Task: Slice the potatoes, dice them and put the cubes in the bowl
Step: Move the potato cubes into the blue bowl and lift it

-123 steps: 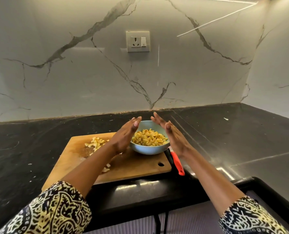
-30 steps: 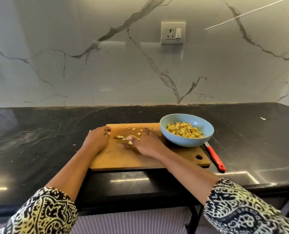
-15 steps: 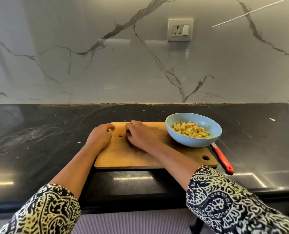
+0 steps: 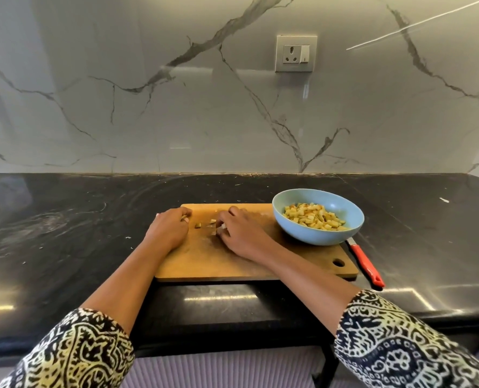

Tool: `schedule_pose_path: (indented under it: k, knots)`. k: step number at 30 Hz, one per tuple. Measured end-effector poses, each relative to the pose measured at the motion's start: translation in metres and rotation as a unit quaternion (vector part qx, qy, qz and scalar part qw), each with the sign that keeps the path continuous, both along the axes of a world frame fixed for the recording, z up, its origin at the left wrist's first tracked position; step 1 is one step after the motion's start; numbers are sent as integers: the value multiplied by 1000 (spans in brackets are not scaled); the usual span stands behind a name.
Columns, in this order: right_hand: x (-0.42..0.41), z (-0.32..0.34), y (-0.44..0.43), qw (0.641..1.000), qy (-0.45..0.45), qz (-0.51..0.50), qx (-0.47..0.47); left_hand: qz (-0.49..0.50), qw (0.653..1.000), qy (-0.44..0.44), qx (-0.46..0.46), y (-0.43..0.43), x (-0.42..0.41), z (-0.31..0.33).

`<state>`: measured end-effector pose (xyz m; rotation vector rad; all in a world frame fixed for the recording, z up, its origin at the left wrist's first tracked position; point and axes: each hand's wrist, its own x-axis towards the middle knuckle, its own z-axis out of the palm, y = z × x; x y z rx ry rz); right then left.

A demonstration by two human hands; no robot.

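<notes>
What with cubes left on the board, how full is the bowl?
Partly full: potato cubes cover the bottom of the bowl, well below its rim; bare blue wall shows above them.

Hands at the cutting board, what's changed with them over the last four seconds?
Both hands left the air above the bowl and came down onto the cutting board. The left hand and right hand now sit curled either side of the few loose cubes, raking them together. The bowl and the knife beside the board stayed put.
</notes>
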<state>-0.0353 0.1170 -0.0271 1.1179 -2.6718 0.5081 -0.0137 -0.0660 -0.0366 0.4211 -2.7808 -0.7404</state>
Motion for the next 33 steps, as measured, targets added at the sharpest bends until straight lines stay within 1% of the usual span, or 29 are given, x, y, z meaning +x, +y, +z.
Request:
schedule_pose_path:
  k: [2,4,5,6,7,8,9,10,11,12,13,14,15,16,18,19,20,21,22,24,27,28,31,33]
  knots:
    - [0,3,-5,1000,1,17,-1,-1,1000,1,2,0,1,0]
    - [-2,5,-11,998,36,24,35,-4,1000,2,1,0,2,1]
    - [-2,7,-14,998,42,19,49,-5,1000,3,0,1,3,2]
    - [-4,11,-18,998,29,6,46,-5,1000,2,1,1,3,2]
    - [-6,16,-22,1000,-9,-18,22,-5,1000,1,2,1,4,3]
    - [-10,25,-27,996,-70,-54,-19,-5,1000,0,3,1,5,3]
    - [-15,35,-30,982,-146,-91,-74,-5,1000,-2,5,1,5,4]
    - [-21,45,-30,955,-232,-117,-142,-4,1000,-4,7,2,5,4]
    - [-27,55,-28,912,-326,-128,-212,-4,1000,-4,7,2,6,4]
    - [-31,66,-23,857,-412,-127,-281,-4,1000,-3,6,3,6,4]
    - [-35,75,-16,800,-479,-118,-342,-5,1000,-1,4,2,7,4]
    - [-38,82,-6,745,-528,-102,-395,-7,1000,1,-1,3,7,4]
    - [-41,88,5,699,-560,-82,-437,-7,1000,2,-4,2,7,4]
    - [-45,93,15,662,-582,-65,-468,-9,1000,1,-8,2,7,4]
    - [-51,102,40,616,-597,-48,-512,-14,1000,-1,-15,1,7,3]
    - [-54,105,54,605,-594,-50,-528,-16,1000,-1,-17,2,7,3]
    - [-55,107,67,603,-587,-58,-537,-17,1000,0,-19,2,7,3]
    - [-56,108,78,614,-573,-75,-538,-17,1000,-1,-21,2,7,3]
    - [-56,108,88,635,-551,-97,-532,-18,1000,-2,-22,2,7,3]
    - [-57,108,101,693,-506,-138,-496,-20,1000,-8,-23,1,6,3]
    - [-53,109,110,771,-465,-157,-405,-22,1000,-13,-13,1,6,3]
    - [-52,110,111,793,-450,-159,-378,-22,1000,-14,-11,0,6,3]
    - [-51,109,117,836,-402,-170,-332,-21,1000,-16,-9,1,7,3]
    - [-50,107,120,873,-352,-169,-290,-21,1000,-17,-12,1,7,4]
